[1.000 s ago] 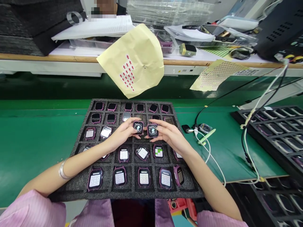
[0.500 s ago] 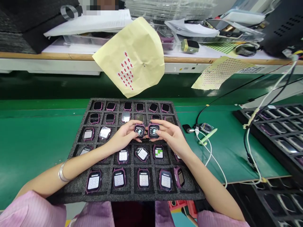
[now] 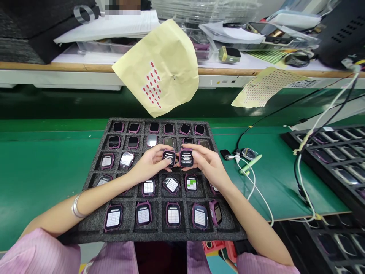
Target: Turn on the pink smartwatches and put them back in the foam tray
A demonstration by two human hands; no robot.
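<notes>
Over the middle of a black foam tray, I hold two purple smartwatch bodies side by side. My left hand grips the left smartwatch, its thumb at the lower part of the screen. In my right hand is the right smartwatch, with the thumb near the screen's right edge. Both screens show lines of white text on black. Around them the tray's compartments hold several more strapless watches. The upper rows have dark screens, while most lower ones, such as the front watch, show white grids. My forearms hide some compartments.
A yellow sticker sheet hangs from the shelf edge behind the tray. White cables, a green pen-like tool and a small black device lie to the right. Further right stand more watch trays.
Both held watches' screens have switched from a watch-face-like display to lines of text. My thumbs have shifted slightly, the right one away from the screen's middle. The tray stays put.
</notes>
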